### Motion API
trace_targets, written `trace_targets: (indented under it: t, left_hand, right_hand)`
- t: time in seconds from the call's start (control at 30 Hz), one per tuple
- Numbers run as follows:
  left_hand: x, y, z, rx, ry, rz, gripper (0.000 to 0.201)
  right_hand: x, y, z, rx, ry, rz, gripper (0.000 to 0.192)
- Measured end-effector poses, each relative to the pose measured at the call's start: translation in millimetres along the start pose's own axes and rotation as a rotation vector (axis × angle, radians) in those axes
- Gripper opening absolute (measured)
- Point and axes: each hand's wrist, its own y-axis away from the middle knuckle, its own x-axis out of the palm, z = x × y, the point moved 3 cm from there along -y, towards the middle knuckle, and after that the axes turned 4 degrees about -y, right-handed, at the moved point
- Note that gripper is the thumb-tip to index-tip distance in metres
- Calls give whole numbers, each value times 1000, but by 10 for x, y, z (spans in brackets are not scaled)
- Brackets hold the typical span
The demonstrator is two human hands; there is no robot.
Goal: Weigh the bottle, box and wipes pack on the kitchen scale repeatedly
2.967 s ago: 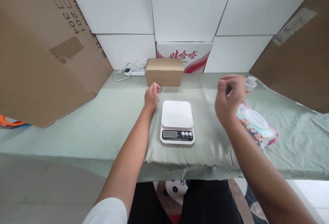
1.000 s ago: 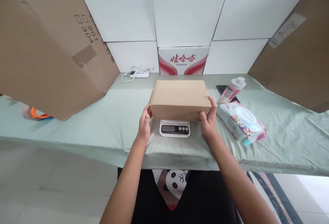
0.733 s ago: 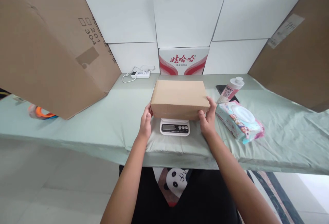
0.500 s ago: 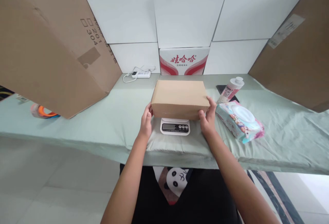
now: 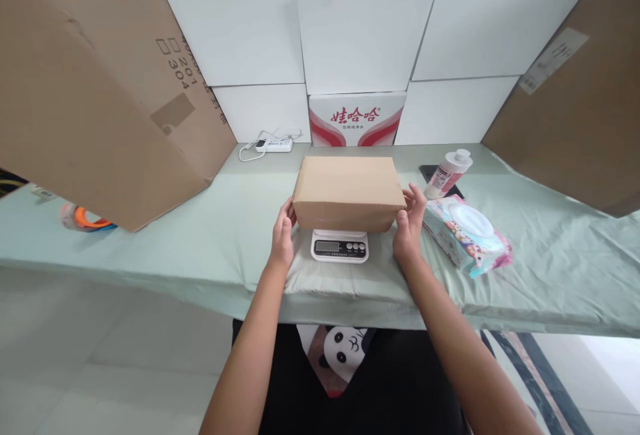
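A plain brown cardboard box [image 5: 349,186] rests on a small white digital kitchen scale [image 5: 339,246], hiding the platform so that only the display and buttons show. My left hand [image 5: 283,235] grips the box's left end, with the thumb against its lower front corner. My right hand [image 5: 411,223] is just beside the box's right end, fingers apart and slightly curled, holding nothing.
A pale green cloth [image 5: 200,242] covers the table. A pack of wet wipes [image 5: 466,234] and a white bottle [image 5: 447,174] lie to the right. At the back are a power strip [image 5: 274,145] and a red-and-white carton [image 5: 356,119]. Large cardboard sheets lean at left [image 5: 100,102] and right [image 5: 575,108].
The box went from the back of the table onto the scale between my hands. In the last half second my right hand's fingers came off its right end.
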Motion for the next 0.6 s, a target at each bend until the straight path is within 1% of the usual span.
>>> trace_targets:
  t: [0.2,0.27,0.3,0.33,0.37,0.43,0.47,0.5,0.53,0.57,0.6]
  left_hand:
    - [23,-23,-21,-26,-7,14,72]
    - [12,-27,-46,11,-6,-12,70]
    - [3,-21,-73,46,-11,-47,67]
    - [-7,-7,-113,90,-22,-110,61]
    - [-16,18,-171,141,-37,-202,53]
    - [0,110,-356,243,-66,-424,35]
    - [36,176,-492,300,-63,-519,26]
    - [98,248,-655,351,-40,-566,20]
    - [179,325,-849,411,16,-560,17]
    - [276,404,-1063,456,104,-494,19]
    - [381,485,-1282,447,192,-390,20]
  right_hand:
    - [11,6,40,-6,46,41,62]
    - [10,1,34,-3,52,18,63]
    - [8,-8,24,2,54,-8,64]
    - [5,-21,7,13,51,-44,65]
    - [1,-39,-17,31,38,-87,66]
    - [-3,-84,-82,90,-37,-180,64]
    - [-3,-109,-124,133,-92,-225,62]
    - [-1,-133,-168,181,-150,-264,59]
    - [1,-155,-211,227,-203,-299,57]
    - [4,-174,-252,270,-248,-325,56]
    - [8,-188,-287,303,-282,-345,55]
